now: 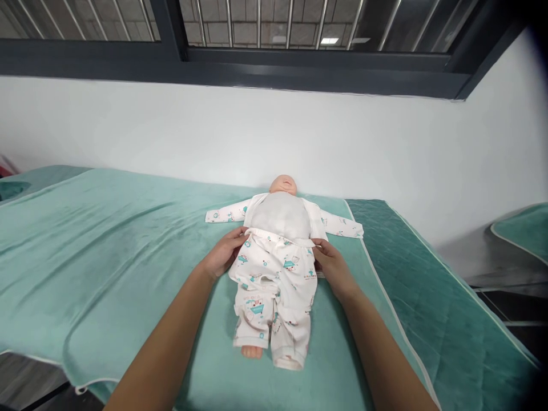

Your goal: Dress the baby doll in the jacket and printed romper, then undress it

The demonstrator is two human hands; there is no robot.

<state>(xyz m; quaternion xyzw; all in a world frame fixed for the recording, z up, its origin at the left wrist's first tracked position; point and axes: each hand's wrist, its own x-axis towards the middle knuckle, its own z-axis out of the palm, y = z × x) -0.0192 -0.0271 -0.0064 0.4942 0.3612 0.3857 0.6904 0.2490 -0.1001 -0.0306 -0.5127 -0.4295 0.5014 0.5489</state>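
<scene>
A baby doll [283, 184] lies on its back on a green blanket, head toward the wall. Its white patterned top [342, 225] has both sleeves spread out, and a plain pale area shows on the chest. White patterned pants [278, 265] cover its legs; one foot [252, 351] sticks out of the left leg opening, while no foot shows at the right one. My left hand [225, 249] pinches the waistband at its left side. At the right side of the waistband, my right hand [333, 266] holds the edge between thumb and fingers.
The light green blanket [128, 245] spreads over a bed, with a darker quilted cover [432, 297] at the right. Behind are a white wall [257, 137] and a dark-framed barred window [321, 68]. Another green-covered surface [524, 228] is at the far right.
</scene>
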